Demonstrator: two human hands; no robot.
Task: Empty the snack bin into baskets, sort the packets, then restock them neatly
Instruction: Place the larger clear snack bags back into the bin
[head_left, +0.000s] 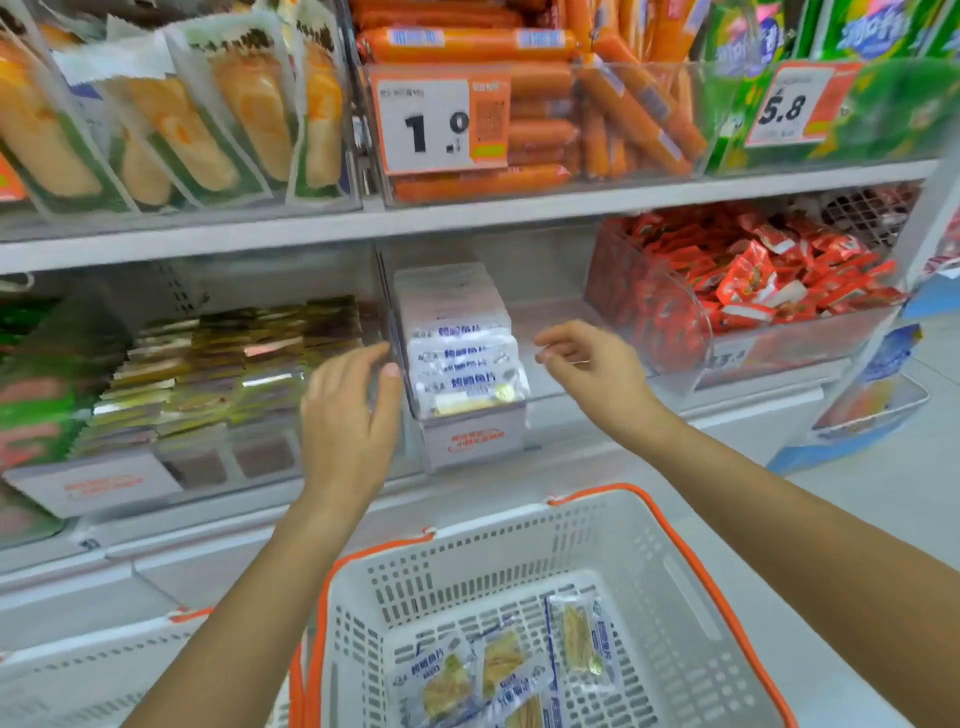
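Risk check: both hands empty at the clear snack bin (470, 415) on the middle shelf (322, 228). Left hand (353, 415) open, fingers spread, thumb touching the bin's left divider; right hand (592, 364) loosely curled just beside the row, holding nothing. White packets (462, 343) stand in one row on the bin's left side, right side bare. Likely looks like restock stage, a few loose packets (498, 670) lie in the grey basket (670, 577) below. Failure modes, my guess: nudging the row from the right tips it into the bare half; pressing the divider shifts the neighbouring brown packets (234, 374); slick film slips if pinched at one corner; a dropped packet may miss the basket and land on the floor
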